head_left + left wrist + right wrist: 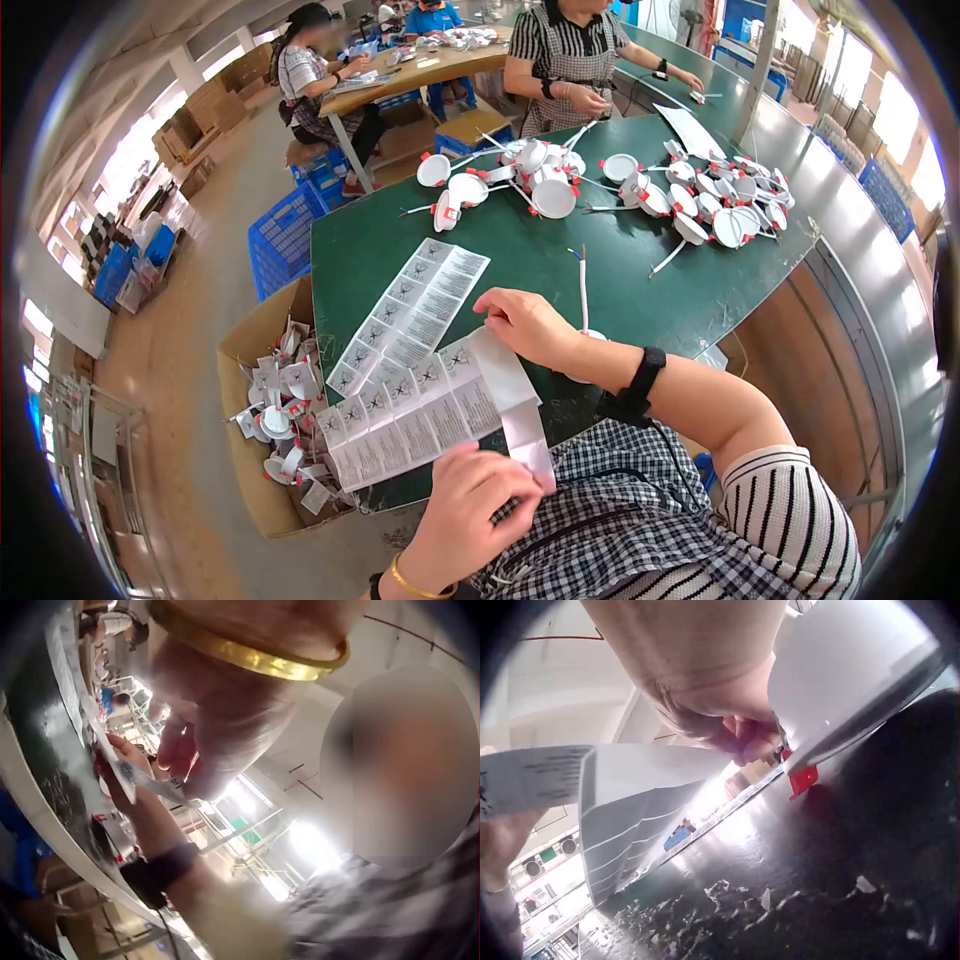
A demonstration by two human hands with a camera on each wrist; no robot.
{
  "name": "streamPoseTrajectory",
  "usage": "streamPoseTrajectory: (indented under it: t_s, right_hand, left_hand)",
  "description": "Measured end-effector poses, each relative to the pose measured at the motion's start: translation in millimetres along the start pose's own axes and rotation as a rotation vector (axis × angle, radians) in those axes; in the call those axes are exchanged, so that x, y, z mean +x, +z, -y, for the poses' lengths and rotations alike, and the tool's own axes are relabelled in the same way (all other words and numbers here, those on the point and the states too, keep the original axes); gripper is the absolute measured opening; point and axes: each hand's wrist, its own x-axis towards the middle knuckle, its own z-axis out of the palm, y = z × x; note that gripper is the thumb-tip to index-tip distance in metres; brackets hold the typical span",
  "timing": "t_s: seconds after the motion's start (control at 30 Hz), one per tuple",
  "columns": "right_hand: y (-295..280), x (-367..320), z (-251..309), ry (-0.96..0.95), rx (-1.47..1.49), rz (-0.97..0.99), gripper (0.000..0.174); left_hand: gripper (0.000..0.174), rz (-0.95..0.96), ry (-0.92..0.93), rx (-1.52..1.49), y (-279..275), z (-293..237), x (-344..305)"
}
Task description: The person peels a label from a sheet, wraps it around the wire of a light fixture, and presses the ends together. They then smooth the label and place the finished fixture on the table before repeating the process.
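A printed label sheet (410, 415) lies across the table's near edge, its right end lifted and bent. My left hand (475, 515), with a gold bracelet, pinches the end of a narrow paper strip (528, 445) that runs from that end. At the sheet's upper right corner my right hand (530, 325) grips the paper with curled fingers. In the right wrist view the strip (532, 780) stretches from the sheet to the left hand. A second label sheet (410, 310) lies partly beneath the first. Close by the right hand is a white downlight (847, 675) with a red clip (802, 781).
Piles of white downlights (550, 180) cover the far side of the green table (400, 215). A cardboard box (245, 460) of labelled lights stands at the left, near a blue crate (283, 240). Other people sit or stand across the table and behind it.
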Motion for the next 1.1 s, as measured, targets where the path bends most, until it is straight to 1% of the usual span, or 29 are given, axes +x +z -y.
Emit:
streamPoseTrajectory:
  t_s: [0.03,0.1,0.13,0.17,0.2,0.23,0.27,0.3,0.33,0.37,0.4,0.43,0.5,0.53,0.57,0.6,0.63,0.7,0.73,0.77,0.83,0.87,0.9,0.97,1.0,1.03,1.07,1.1]
  right_hand:
    - [-0.9,0.9,1.0,0.031,-0.005,0.015,0.022]
    - [-3.4,-2.7,3.7,0.060,-0.003,0.024,0.022]
    - [-3.8,-6.8,5.3,-0.100,-0.108,-0.081,0.021]
    - [-5.0,-10.8,7.5,-0.262,-0.214,-0.180,0.022]
    - [-13.5,-17.2,18.3,-0.263,-0.209,-0.176,0.022]
    - [-29.2,-27.1,36.9,-0.144,0.104,-0.025,0.025]
    - [-43.7,-36.3,50.0,-0.022,0.413,0.126,0.028]
    - [-54.9,-46.9,55.2,-0.023,0.415,0.129,0.028]
    - [-65.1,-60.5,58.0,0.168,0.784,0.277,0.030]
    - [-71.6,-73.1,57.2,0.365,1.151,0.422,0.031]
    - [-73.2,-83.5,52.9,0.384,1.152,0.332,0.031]
    - [-77.6,-92.7,49.8,0.387,1.157,0.324,0.031]
    - [-86.7,-107.0,46.8,0.300,0.873,0.155,0.026]
    - [-89.1,-111.5,49.8,0.353,0.854,0.121,0.015]
    - [-89.2,-115.2,48.4,0.357,0.862,0.112,0.015]
    - [-89.4,-118.2,47.2,0.321,0.858,0.079,0.012]
    - [-89.8,-120.6,46.2,0.283,0.853,0.046,0.012]
    - [-95.3,-124.5,47.2,0.259,0.849,0.027,0.010]
    - [-100.3,-125.4,46.9,0.259,0.814,0.072,0.010]
    - [-104.1,-126.3,46.1,0.258,0.777,0.118,0.010]
    - [-109.0,-128.0,42.5,0.248,0.796,0.139,0.010]
    - [-111.1,-128.0,40.6,0.240,0.812,0.166,0.009]
    - [-112.3,-127.9,38.8,0.240,0.809,0.161,0.009]
    - [-112.9,-127.6,34.6,0.214,0.836,0.177,0.013]
    - [-112.5,-125.9,31.7,0.193,0.775,0.143,0.017]
    - [-112.8,-122.4,30.3,0.171,0.714,0.111,0.022]
    - [-115.1,-117.2,31.8,0.199,0.486,-0.004,0.030]
    - [-103.6,-111.0,10.8,0.154,0.427,-0.165,0.029]
  left_hand:
    - [0.018,0.009,0.000,0.001,0.1,-0.3,-7.0]
    - [0.020,-0.050,-0.179,-0.540,-1.8,-2.2,-14.6]
    - [0.017,-0.180,-0.341,-0.783,2.7,-7.0,-12.7]
    - [0.013,-0.210,-0.435,-0.830,-2.0,-7.7,-8.8]
    - [0.011,-0.305,-0.458,-0.985,3.0,-2.2,-7.0]
    - [0.010,-0.402,-0.480,-1.141,10.5,6.0,-5.8]
    - [0.010,-0.406,-0.485,-1.139,14.3,8.9,-2.9]
    - [0.010,-0.446,-0.510,-1.224,17.3,11.1,1.5]
    - [0.011,-0.481,-0.533,-1.308,20.6,12.8,5.8]
    - [0.011,-0.476,-0.534,-1.305,24.1,14.5,9.2]
    - [0.011,-0.495,-0.544,-1.320,27.7,16.1,12.3]
    - [0.012,-0.513,-0.557,-1.334,31.9,16.8,14.7]
    - [0.014,-0.518,-0.566,-1.298,40.9,17.0,19.5]
    - [0.016,-0.510,-0.541,-1.234,45.6,17.9,21.4]
    - [0.020,-0.500,-0.517,-1.170,49.1,17.2,23.3]
    - [0.041,-0.447,-0.496,-1.006,49.0,14.2,25.5]
    - [0.041,-0.439,-0.498,-1.001,52.1,13.2,28.8]
    - [0.065,-0.475,-0.303,-0.655,58.5,12.3,35.3]
    - [0.069,-0.494,-0.311,-0.543,55.9,10.4,39.4]
    - [0.069,-0.490,-0.311,-0.540,51.6,14.2,42.3]
    - [0.059,-0.152,-0.317,-0.660,42.9,22.6,50.2]
    - [0.042,-0.110,-0.386,-0.765,43.9,16.5,53.7]
    - [0.042,-0.106,-0.382,-0.767,43.8,14.1,54.6]
    - [0.028,-0.011,-0.665,-0.892,45.0,12.1,52.3]
    - [0.019,-0.082,-0.636,-0.896,50.9,14.5,51.7]
    - [0.019,-0.081,-0.635,-0.898,52.1,16.9,51.5]
    - [0.019,-0.135,-0.622,-0.923,52.7,18.7,51.0]
    - [0.019,-0.190,-0.609,-0.948,52.7,19.6,50.7]
